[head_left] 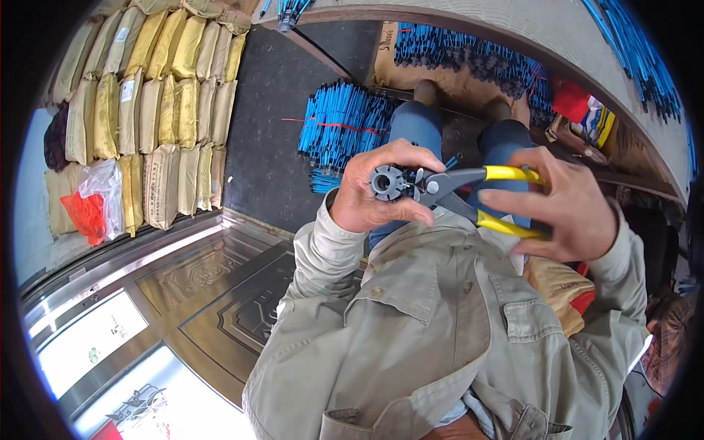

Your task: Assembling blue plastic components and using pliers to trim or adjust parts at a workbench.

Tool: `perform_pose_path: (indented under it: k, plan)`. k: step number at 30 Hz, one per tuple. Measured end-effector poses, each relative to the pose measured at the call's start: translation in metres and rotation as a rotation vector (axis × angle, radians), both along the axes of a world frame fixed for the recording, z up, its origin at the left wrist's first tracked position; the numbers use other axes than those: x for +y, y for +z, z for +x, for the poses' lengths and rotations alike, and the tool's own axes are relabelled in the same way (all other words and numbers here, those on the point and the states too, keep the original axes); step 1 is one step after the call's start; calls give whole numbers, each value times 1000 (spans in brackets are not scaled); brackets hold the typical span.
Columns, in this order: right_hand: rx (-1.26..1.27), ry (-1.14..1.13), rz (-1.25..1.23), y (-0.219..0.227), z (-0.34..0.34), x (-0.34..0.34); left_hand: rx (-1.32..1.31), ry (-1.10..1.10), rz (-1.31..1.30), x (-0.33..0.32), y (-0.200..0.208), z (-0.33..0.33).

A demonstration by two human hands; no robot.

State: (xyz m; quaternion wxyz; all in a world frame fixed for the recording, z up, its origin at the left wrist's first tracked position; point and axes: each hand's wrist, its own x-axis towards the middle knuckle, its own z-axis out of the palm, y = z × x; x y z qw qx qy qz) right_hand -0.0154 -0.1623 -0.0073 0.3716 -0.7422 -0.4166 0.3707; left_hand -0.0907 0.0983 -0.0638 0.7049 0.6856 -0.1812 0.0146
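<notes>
My left hand [357, 185] is closed round a dark grey ring-shaped part [384, 182], with notches about its rim and a hole through its middle. My right hand [576, 198] holds a pair of pliers [463, 179] by their yellow handles, its fingers slightly blurred. The handles stand apart. The dark jaws point left and meet small black pieces beside the ring-shaped part, between my left thumb and fingers. Exactly what the jaws grip is too small to tell. Both hands are above my lap.
Bundled blue rods [341, 121] with dark ends lie beyond my left hand. More blue rods [462, 55] lie farther off. A pale bench [484, 18] curves across the top and right. Stacked brown and yellow packages [150, 110] stand at left, near a patterned metal door panel [235, 293].
</notes>
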Motion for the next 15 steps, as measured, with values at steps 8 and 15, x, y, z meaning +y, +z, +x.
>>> perform_pose_path:
  k: [8, 15]
  plan:
    - [-1060, 98, -5, 23, 7, 12, -13, 200, -20, -16, 0, -4]
    - [-985, 90, -55, -8, 9, 19, -1, 254, -22, -9, -9, -8]
